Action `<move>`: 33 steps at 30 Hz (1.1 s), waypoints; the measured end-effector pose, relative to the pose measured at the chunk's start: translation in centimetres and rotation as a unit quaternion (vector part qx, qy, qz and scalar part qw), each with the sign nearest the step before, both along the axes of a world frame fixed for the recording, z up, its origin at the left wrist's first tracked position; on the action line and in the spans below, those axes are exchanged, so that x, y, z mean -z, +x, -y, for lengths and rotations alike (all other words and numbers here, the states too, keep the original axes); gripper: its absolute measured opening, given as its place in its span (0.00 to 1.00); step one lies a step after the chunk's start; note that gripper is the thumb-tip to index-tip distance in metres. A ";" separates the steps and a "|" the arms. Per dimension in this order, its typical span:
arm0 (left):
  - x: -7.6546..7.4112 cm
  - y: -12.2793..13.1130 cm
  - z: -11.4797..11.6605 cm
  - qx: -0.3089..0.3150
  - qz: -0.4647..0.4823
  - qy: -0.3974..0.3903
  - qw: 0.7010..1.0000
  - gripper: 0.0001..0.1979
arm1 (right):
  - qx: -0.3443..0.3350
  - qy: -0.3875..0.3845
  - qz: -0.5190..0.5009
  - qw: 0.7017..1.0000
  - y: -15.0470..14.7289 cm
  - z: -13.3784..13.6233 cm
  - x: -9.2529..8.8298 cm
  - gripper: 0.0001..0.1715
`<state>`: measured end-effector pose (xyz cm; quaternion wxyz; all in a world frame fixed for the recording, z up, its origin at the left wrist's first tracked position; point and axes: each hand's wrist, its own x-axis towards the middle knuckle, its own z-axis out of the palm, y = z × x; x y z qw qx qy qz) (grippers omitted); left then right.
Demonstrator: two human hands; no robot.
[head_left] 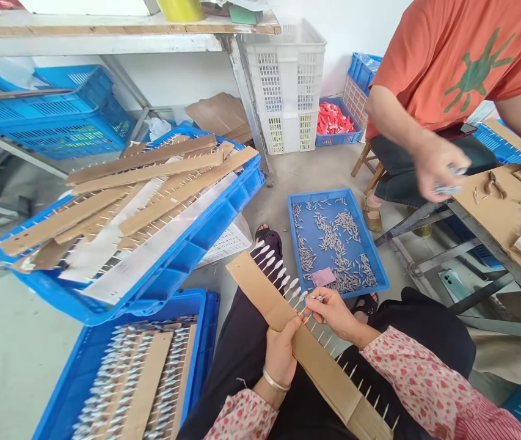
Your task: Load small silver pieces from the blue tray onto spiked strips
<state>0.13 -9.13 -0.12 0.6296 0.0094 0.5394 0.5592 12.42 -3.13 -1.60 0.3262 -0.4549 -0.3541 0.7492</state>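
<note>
A long cardboard strip [324, 360] with a row of thin sticks along one edge lies slanted across my lap. My left hand [282, 348] grips the strip near its middle, thumb on top. At the strip's far end, several sticks carry small whitish-grey, leaf-shaped pieces [279, 265]; the sticks toward me are bare. My right hand [333, 310] pinches a small grey piece at a stick beside my left thumb. Whether that piece is fully on the stick is hidden by the fingers. Beyond my knees, a shallow blue tray [293, 244] holds many loose grey pieces and a pink scrap.
At left, a blue crate [187, 269] is heaped with cardboard strips bearing bare sticks. Below it, another blue crate [209, 330] holds filled strips. A co-worker in an orange shirt [425, 55] sits at a table [507, 195] with pliers [495, 184]. White crates [283, 79] stand behind.
</note>
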 end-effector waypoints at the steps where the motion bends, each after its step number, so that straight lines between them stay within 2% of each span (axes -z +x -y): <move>1: 0.0 -0.1 0.0 0.004 0.001 0.001 1.000 0.12 | 0.000 0.005 0.003 1.000 0.0 -0.1 0.1 0.19; 9: -0.6 -0.6 1.4 0.058 0.056 0.010 0.997 0.17 | -0.028 0.008 0.028 0.999 0.3 -0.5 -0.1 0.18; 14: -0.7 -0.3 2.0 0.054 0.052 -0.002 0.997 0.17 | -0.028 -0.049 0.023 0.998 1.2 -0.8 -0.4 0.17; 17: -0.6 -0.4 1.7 0.046 0.045 0.012 0.998 0.15 | -0.031 -0.011 0.022 0.999 2.0 -1.2 -0.4 0.16; 21: -0.6 -0.6 1.1 0.027 0.039 0.023 0.999 0.17 | -0.086 0.049 0.006 0.995 2.8 -1.6 -1.0 0.18; 26: -0.6 -0.8 0.9 0.018 0.045 0.027 0.998 0.18 | -0.148 0.050 -0.001 0.988 3.4 -1.4 -2.1 0.20; 33: -0.8 -0.7 0.8 0.018 0.045 0.014 0.999 0.18 | -0.158 0.084 0.011 0.984 3.6 -1.6 -1.6 0.14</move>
